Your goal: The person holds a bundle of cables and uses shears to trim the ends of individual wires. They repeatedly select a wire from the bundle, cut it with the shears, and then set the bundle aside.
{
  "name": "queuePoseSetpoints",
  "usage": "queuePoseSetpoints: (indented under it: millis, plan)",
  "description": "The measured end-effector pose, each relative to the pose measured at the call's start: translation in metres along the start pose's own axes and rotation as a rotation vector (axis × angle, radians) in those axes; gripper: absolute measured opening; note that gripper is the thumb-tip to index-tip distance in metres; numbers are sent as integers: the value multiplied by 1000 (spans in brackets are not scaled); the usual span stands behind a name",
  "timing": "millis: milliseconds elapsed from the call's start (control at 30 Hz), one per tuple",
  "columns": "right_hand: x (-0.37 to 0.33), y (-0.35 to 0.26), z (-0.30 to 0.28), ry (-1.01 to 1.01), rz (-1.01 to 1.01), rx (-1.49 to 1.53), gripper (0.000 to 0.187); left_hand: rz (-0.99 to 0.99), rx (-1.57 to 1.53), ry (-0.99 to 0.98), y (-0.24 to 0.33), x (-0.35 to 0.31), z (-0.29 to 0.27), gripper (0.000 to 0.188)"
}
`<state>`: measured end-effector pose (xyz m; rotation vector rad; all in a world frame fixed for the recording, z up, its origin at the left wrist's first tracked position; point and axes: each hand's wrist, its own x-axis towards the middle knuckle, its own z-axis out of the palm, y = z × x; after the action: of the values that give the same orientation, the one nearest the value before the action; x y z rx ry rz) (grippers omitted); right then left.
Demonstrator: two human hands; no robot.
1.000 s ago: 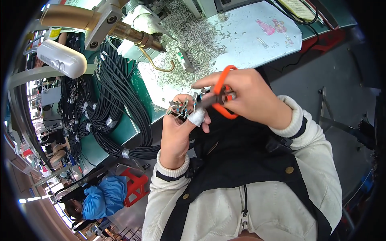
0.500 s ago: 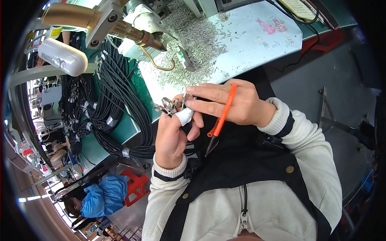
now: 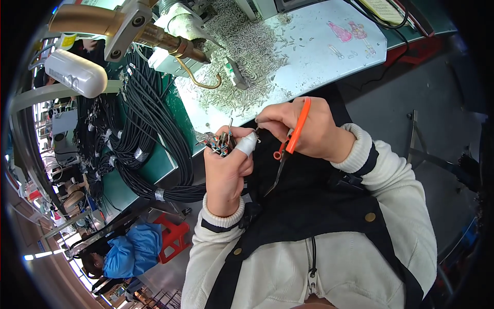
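Note:
My left hand (image 3: 226,172) is closed round a bunch of cable ends (image 3: 220,143) with small metal tips and coloured wires. White tape wraps its thumb, which presses a thin piece against the index finger. Just to the right, my right hand (image 3: 309,129) has its thumb and index finger pinched at a small dark wire end (image 3: 258,133) beside the taped thumb. Tucked in that same hand is an orange-handled tool (image 3: 300,126), scissors-like, its thin dark tips pointing down toward my apron. The exact piece between the right fingertips is too small to make out.
Ahead, many small silvery tube pieces (image 3: 247,51) cover part of a white board (image 3: 319,56). A machine with a brass-coloured nozzle (image 3: 170,44) overhangs its left side. Coiled black cables (image 3: 159,134) lie left. A person in blue (image 3: 134,252) sits lower left near a red stool (image 3: 174,238).
My right fingers, stretched out over the cable ends before, have drawn back and curled into a pinch. The orange-handled tool has shifted slightly with that hand. My left thumb has moved right and upward.

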<state>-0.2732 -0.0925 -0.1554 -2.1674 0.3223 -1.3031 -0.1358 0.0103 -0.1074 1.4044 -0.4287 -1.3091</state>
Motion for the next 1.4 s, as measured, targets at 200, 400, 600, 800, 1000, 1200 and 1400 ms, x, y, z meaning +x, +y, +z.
queuePoseSetpoints:
  millis: [200, 400, 600, 800, 1000, 1200, 1400]
  plan:
    - [7, -7, 3, 24, -128, -38, 28, -51, -289, -192, 7, -3, -2, 20]
    - [-2, -2, 4, 8, -155, -76, 25, -95, -349, -218, 7, -5, -3, 20]
    - [-4, -7, 5, 24, -32, 19, 23, 45, -130, -1, 2, -7, 4, 21]
    - [-4, -15, 5, -11, -1, -21, 17, 376, 271, 143, -16, -5, 7, 20]
    - [-1, -17, 12, -35, 448, 548, 10, 378, 146, 232, -12, -9, 15, 17]
    - [2, -24, 9, -54, 674, 784, 10, 417, 182, 245, -9, -10, 17, 17]
    - [8, -25, -11, -284, 546, 224, 16, 194, -145, 112, 1, -10, 10, 13]
